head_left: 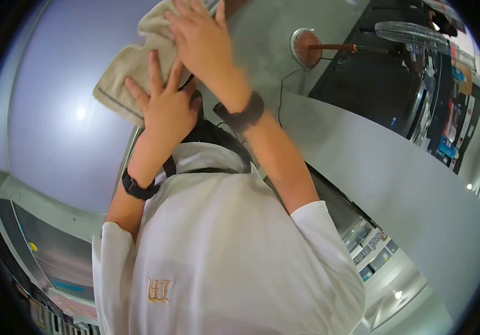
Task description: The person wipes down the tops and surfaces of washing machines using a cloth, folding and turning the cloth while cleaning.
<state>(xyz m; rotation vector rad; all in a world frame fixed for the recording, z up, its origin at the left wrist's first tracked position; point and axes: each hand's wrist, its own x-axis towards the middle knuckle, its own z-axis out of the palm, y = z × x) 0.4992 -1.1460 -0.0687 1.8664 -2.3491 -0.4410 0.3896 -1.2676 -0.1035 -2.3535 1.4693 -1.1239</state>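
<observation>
A beige cloth (122,78) with a dark stitched line along one edge lies at the rim of a broad, smooth, pale lavender surface (72,117). My left hand (167,109) rests on the cloth with its fingers spread. Higher up, my right hand (203,42) lies over the cloth's upper right part, fingers stretched out and slightly apart. Both palms face down, and the cloth beneath them is partly hidden. Each wrist wears a black band.
A standing fan with a round brown base (308,48) stands on the grey floor (262,33), its cord trailing nearby. To the right runs a long white panel (396,162) beside a dark surface (374,72). A grey appliance (56,240) sits at lower left.
</observation>
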